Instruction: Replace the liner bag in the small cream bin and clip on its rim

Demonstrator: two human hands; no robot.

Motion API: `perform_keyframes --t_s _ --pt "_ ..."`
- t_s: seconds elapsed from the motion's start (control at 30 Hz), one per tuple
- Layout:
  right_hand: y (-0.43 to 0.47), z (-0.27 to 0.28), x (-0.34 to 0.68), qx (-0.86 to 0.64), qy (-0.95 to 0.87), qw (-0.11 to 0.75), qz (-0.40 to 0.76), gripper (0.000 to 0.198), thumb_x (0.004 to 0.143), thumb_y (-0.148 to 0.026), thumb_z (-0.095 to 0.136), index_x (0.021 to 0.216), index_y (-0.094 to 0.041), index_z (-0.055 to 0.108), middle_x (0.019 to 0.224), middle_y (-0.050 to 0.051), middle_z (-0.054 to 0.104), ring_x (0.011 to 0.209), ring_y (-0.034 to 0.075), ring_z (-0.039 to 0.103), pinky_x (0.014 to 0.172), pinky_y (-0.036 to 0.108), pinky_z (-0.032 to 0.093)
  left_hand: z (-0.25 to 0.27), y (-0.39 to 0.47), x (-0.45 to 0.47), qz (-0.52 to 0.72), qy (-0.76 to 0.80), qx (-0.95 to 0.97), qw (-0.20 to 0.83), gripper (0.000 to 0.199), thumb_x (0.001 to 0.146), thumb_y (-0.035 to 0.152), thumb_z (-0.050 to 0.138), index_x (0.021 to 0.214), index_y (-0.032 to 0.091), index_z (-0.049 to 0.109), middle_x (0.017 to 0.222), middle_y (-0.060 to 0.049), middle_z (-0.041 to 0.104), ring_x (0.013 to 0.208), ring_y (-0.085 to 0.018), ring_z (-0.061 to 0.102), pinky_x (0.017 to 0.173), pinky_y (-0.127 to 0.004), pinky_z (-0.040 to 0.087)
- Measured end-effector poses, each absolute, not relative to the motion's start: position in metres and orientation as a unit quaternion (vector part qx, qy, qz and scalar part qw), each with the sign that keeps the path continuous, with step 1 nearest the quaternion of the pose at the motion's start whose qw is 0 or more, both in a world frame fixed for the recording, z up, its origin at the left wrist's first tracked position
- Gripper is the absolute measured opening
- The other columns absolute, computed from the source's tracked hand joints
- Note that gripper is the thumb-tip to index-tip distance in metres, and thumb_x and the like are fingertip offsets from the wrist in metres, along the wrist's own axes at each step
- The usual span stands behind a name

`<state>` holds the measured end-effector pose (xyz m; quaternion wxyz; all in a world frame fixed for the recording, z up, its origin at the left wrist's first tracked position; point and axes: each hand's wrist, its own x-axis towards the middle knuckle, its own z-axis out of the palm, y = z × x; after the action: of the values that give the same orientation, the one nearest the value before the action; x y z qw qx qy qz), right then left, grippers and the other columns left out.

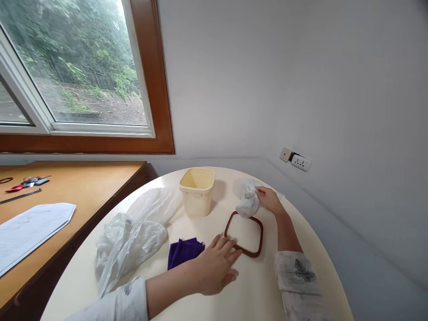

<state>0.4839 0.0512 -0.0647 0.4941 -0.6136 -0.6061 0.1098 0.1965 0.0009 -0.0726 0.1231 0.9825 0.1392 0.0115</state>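
Around us on the white round table point(254, 294), a big clear plastic bag point(133, 240) sprawls across the left side, crumpled. Just right of its far end, toward the far edge, stands a cream tub point(198, 200), upright and open at the top. A folded purple cloth point(183, 252) lies nearer to us, between the big bag and our left hand point(216, 265), and our left forearm and hand partly cover it. A brown ring point(256, 253), squarish with rounded corners, lies flat to the right of the cloth, between our two hands. Farther left, a wooden desk point(100, 176) carries sheets of paper point(36, 227) and a few small items, and a wall socket point(301, 162) sits at the far right.

Our left fingers are spread a little apart, palm down, reaching over the ring's near left corner; we cannot tell whether they press on it. Our right hand point(270, 200) is at the far right, fingertips together on the gathered part of a small whitish plastic bag point(248, 203), whose near end overlaps the ring's far side in our view.
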Motion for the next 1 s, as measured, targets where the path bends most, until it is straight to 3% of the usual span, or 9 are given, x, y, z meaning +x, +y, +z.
perform_keyframes --t_s 0.17,0.27,0.37,0.43,0.5,0.63,0.73,0.83,1.0 --pt "0.039 -0.038 0.482 -0.701 -0.576 0.398 0.135 0.024 0.069 -0.026 0.053 0.086 -0.019 0.070 0.086 0.009 0.069 0.076 0.022 0.064 0.073 0.037 0.047 -0.042 0.000 0.160 0.023 0.212 0.964 0.157 0.048 0.082 0.036 0.049 0.128 0.025 0.042 0.138 -0.012 0.037 0.127 -0.032 0.031 0.103 -0.049 0.026" --pt "0.029 -0.015 0.473 -0.727 -0.562 0.376 0.123 0.029 0.074 -0.030 0.049 0.095 -0.021 0.067 0.093 0.008 0.068 0.085 0.023 0.062 0.078 0.039 0.045 -0.031 0.009 0.131 0.027 0.314 0.933 0.175 0.034 0.081 0.031 0.050 0.114 0.025 0.054 0.124 -0.010 0.049 0.108 -0.029 0.051 0.087 -0.041 0.043" --pt "0.019 0.007 0.448 -0.703 -0.596 0.366 0.128 0.030 0.078 -0.035 0.048 0.102 -0.025 0.064 0.100 0.005 0.067 0.093 0.022 0.061 0.079 0.036 0.045 -0.036 0.015 0.103 0.017 0.379 0.906 0.186 0.024 0.080 0.028 0.050 0.101 0.023 0.061 0.108 -0.008 0.057 0.090 -0.025 0.058 0.074 -0.034 0.046" --pt "0.013 0.018 0.422 -0.663 -0.639 0.363 0.144 0.030 0.080 -0.036 0.047 0.105 -0.026 0.063 0.105 0.003 0.065 0.097 0.021 0.059 0.080 0.033 0.045 -0.045 0.014 0.089 0.013 0.377 0.906 0.190 0.023 0.078 0.028 0.052 0.097 0.021 0.062 0.105 -0.008 0.057 0.092 -0.025 0.057 0.076 -0.035 0.046" --pt "0.008 0.023 0.391 -0.614 -0.687 0.354 0.162 0.029 0.082 -0.035 0.045 0.103 -0.026 0.063 0.110 0.003 0.063 0.099 0.020 0.057 0.080 0.031 0.044 -0.058 0.011 0.080 0.025 0.358 0.913 0.193 0.030 0.077 0.030 0.055 0.106 0.022 0.059 0.110 -0.009 0.055 0.099 -0.026 0.055 0.084 -0.037 0.045" --pt "0.004 0.002 0.330 -0.510 -0.798 0.233 0.220 0.027 0.086 -0.030 0.041 0.086 -0.021 0.067 0.089 0.004 0.067 0.082 0.018 0.059 0.071 0.029 0.043 -0.082 0.005 0.072 0.096 0.375 0.901 0.195 0.039 0.083 0.029 0.046 0.121 0.023 0.047 0.124 -0.011 0.046 0.108 -0.025 0.050 0.092 -0.038 0.042" --pt "0.005 -0.035 0.299 -0.542 -0.805 0.158 0.181 0.026 0.085 -0.029 0.044 0.084 -0.018 0.067 0.089 0.007 0.066 0.081 0.019 0.059 0.074 0.030 0.040 -0.093 0.006 0.075 0.151 0.430 0.867 0.203 0.035 0.087 0.030 0.039 0.121 0.022 0.045 0.119 -0.011 0.047 0.103 -0.023 0.052 0.088 -0.038 0.044" --pt "0.005 -0.071 0.286 -0.568 -0.796 0.124 0.165 0.025 0.079 -0.035 0.055 0.094 -0.017 0.064 0.094 0.009 0.064 0.090 0.022 0.057 0.079 0.031 0.039 -0.098 0.009 0.081 0.160 0.448 0.856 0.201 0.035 0.086 0.032 0.042 0.120 0.022 0.045 0.114 -0.010 0.050 0.104 -0.024 0.050 0.089 -0.040 0.043" --pt "-0.001 -0.095 0.292 -0.593 -0.771 0.150 0.176 0.022 0.074 -0.032 0.063 0.090 -0.019 0.060 0.094 0.006 0.060 0.092 0.021 0.055 0.080 0.030 0.038 -0.100 0.016 0.091 0.162 0.417 0.868 0.214 0.037 0.084 0.027 0.045 0.121 0.023 0.046 0.115 -0.007 0.054 0.107 -0.022 0.047 0.094 -0.038 0.037"
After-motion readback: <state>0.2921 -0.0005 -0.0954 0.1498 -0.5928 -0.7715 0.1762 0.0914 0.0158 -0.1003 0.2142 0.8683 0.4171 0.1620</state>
